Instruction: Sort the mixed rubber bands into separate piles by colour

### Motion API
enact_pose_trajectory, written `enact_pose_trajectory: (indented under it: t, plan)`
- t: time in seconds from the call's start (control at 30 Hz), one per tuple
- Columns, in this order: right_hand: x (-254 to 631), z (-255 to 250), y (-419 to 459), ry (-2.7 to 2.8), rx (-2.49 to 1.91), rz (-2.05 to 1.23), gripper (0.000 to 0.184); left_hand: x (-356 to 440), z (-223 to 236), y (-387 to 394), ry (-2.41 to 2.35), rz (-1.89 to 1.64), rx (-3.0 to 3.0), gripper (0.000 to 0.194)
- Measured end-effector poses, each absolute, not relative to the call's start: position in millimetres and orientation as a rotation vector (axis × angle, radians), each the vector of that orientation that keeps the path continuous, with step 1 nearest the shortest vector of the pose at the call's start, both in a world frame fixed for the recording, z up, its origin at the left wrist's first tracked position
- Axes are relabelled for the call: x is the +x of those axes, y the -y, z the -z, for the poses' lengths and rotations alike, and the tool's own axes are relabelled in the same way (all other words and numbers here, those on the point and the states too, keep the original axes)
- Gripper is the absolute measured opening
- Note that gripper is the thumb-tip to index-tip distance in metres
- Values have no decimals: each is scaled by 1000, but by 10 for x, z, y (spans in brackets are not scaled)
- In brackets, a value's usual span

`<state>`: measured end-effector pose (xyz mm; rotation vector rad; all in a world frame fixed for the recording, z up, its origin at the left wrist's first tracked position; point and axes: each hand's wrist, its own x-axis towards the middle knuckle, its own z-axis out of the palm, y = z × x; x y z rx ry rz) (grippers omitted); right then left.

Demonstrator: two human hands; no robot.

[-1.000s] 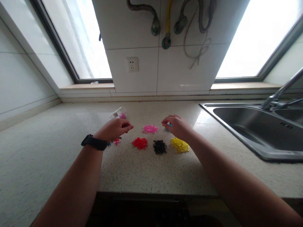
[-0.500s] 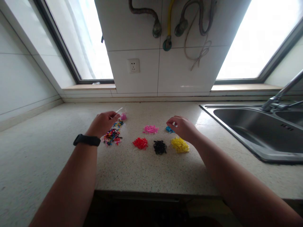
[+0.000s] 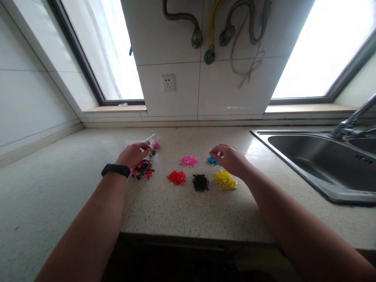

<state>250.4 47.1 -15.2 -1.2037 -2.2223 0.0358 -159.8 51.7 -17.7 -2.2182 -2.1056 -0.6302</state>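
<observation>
My left hand (image 3: 134,155), with a black band on its wrist, is over the upper left of a mixed-colour pile of small elastic bands (image 3: 142,169). Its fingers are curled together at the pile, and whatever they pinch is too small to make out. My right hand (image 3: 229,157) hangs just above a small pile of blue bands (image 3: 212,161), thumb and fingertips pinched together; any band in them cannot be seen. Between the hands lie a pink pile (image 3: 189,160), a red pile (image 3: 176,178), a black pile (image 3: 200,182) and a yellow pile (image 3: 225,180).
A clear plastic bag with a pink round piece (image 3: 155,145) lies behind the mixed pile. All of it rests on a pale speckled counter (image 3: 182,215). At the right is a steel sink (image 3: 308,160) with a faucet (image 3: 345,125); a tiled wall stands behind.
My left hand has come down slightly, nearer to the mixed pile. My right hand stays over the blue pile. The whole view has shifted a little.
</observation>
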Motion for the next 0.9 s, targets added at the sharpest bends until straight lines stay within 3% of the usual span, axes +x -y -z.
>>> enact_pose_trajectory:
  t: [0.47, 0.9]
  plan:
    - [2486, 134, -433, 2254, -1187, -11, 14, -1666, 364, -759, 1840, 520, -2382, 34]
    - [2491, 132, -421, 2264, -1164, -25, 14, -1658, 340, -726, 1962, 498, -2361, 29]
